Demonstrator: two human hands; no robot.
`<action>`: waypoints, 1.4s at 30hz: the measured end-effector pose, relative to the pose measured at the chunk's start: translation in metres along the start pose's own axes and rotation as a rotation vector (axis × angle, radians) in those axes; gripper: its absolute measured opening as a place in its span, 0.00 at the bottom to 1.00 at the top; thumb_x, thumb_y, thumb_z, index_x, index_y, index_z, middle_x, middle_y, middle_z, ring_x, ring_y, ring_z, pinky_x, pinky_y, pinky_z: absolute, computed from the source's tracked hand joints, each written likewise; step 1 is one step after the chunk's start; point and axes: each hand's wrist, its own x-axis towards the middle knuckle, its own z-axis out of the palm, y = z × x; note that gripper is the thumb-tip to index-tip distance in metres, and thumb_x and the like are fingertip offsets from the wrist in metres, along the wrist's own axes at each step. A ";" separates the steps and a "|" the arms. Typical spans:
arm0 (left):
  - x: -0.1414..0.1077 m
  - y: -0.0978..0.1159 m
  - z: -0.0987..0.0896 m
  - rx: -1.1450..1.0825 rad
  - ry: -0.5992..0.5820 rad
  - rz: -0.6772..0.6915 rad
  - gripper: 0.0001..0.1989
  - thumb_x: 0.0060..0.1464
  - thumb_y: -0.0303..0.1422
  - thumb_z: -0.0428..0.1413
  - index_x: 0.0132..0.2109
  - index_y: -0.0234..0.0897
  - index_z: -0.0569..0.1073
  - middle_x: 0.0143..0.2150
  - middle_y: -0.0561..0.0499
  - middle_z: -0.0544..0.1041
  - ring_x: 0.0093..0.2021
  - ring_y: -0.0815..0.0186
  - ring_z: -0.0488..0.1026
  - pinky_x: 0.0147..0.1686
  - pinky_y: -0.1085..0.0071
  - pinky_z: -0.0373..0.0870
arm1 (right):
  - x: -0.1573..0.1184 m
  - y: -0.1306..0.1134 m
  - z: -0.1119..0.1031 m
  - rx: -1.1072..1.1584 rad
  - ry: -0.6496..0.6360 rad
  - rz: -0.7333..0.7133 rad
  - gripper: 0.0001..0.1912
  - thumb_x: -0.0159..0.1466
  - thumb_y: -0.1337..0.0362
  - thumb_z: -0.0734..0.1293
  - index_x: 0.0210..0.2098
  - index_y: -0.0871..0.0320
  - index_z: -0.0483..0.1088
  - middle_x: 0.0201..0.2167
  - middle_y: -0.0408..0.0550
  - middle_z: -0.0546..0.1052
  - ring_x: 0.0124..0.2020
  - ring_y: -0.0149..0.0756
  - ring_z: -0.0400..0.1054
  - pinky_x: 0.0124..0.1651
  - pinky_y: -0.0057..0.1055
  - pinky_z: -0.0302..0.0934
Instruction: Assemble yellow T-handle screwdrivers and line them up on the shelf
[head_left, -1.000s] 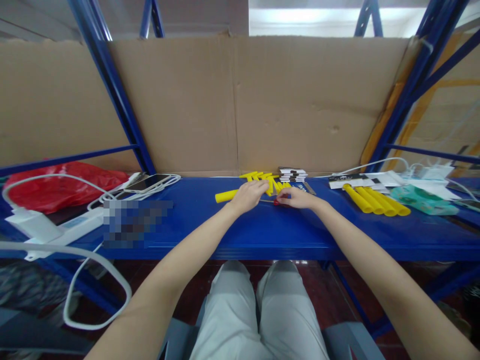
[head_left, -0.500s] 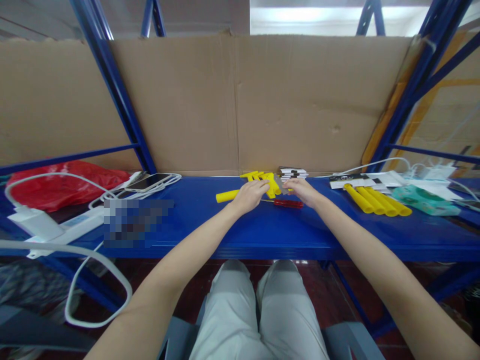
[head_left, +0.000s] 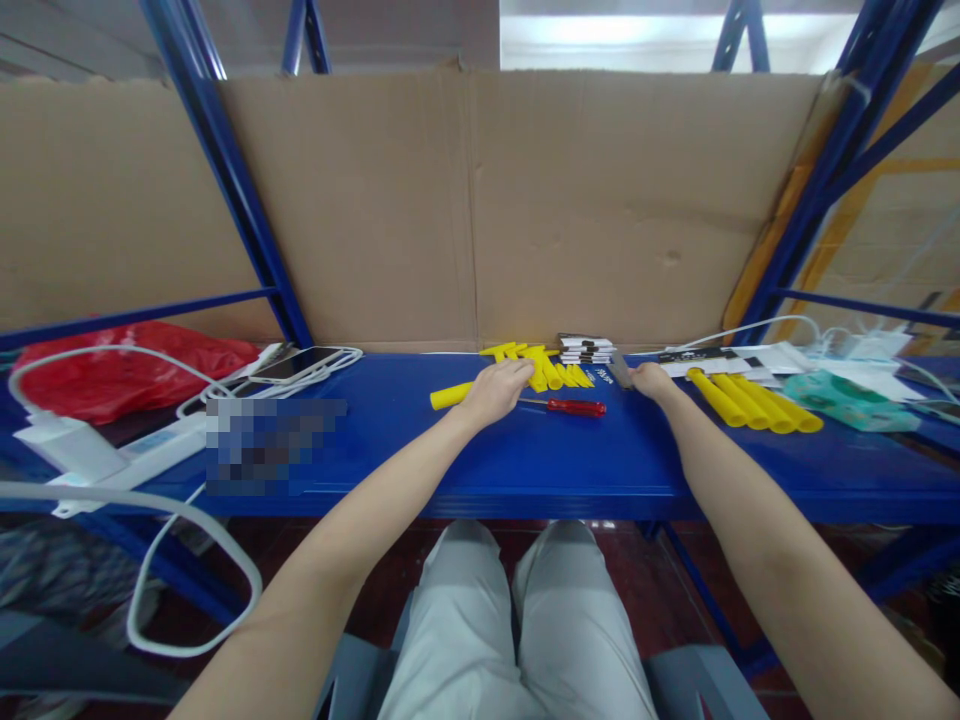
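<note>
My left hand (head_left: 501, 390) is closed round a yellow tube (head_left: 450, 396), whose left end sticks out beside the palm. My right hand (head_left: 651, 381) pinches a flat grey piece (head_left: 622, 370). Between the hands lie several yellow T-shaped parts (head_left: 535, 365) and small yellow pieces (head_left: 574, 377). A red-handled screwdriver (head_left: 576, 407) rests in front of them, its tip towards my left hand. Behind, a stack of black and white packets (head_left: 585, 348) stands near the cardboard.
Several yellow tubes (head_left: 750, 402) and a green packet (head_left: 851, 401) lie at the right. Left are a red bag (head_left: 135, 365), a phone (head_left: 296, 364) and a white power strip (head_left: 161, 452) with cables. Cardboard (head_left: 480, 210) backs the blue table (head_left: 540, 462).
My right hand has moved right with the grey piece, away from the yellow parts, uncovering the small yellow pieces. My left hand has hardly moved.
</note>
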 end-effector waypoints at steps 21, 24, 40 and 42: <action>0.001 0.002 -0.003 0.006 -0.049 0.040 0.11 0.58 0.22 0.48 0.43 0.33 0.72 0.50 0.42 0.77 0.48 0.61 0.75 0.47 0.63 0.72 | -0.013 -0.012 0.004 -0.168 0.003 0.018 0.23 0.65 0.59 0.58 0.52 0.70 0.69 0.50 0.69 0.73 0.53 0.52 0.68 0.49 0.38 0.61; 0.000 0.002 -0.001 0.003 -0.049 0.036 0.11 0.58 0.23 0.48 0.44 0.34 0.73 0.50 0.42 0.77 0.49 0.62 0.75 0.48 0.62 0.72 | -0.020 -0.017 0.001 -0.129 0.129 -0.029 0.20 0.64 0.64 0.57 0.52 0.68 0.66 0.49 0.68 0.72 0.51 0.51 0.68 0.48 0.38 0.60; 0.001 0.006 -0.001 -0.014 -0.127 0.029 0.20 0.57 0.20 0.48 0.54 0.37 0.72 0.54 0.43 0.74 0.52 0.63 0.72 0.50 0.63 0.70 | -0.065 -0.077 0.007 -0.032 0.325 -1.104 0.17 0.66 0.66 0.55 0.46 0.55 0.73 0.47 0.54 0.77 0.51 0.44 0.66 0.56 0.48 0.44; 0.001 0.005 -0.001 -0.009 -0.108 0.002 0.22 0.57 0.20 0.47 0.57 0.37 0.69 0.54 0.43 0.75 0.51 0.63 0.73 0.50 0.63 0.70 | -0.062 -0.077 0.007 0.021 0.306 -1.051 0.16 0.65 0.66 0.56 0.43 0.56 0.74 0.44 0.54 0.78 0.49 0.44 0.68 0.57 0.48 0.45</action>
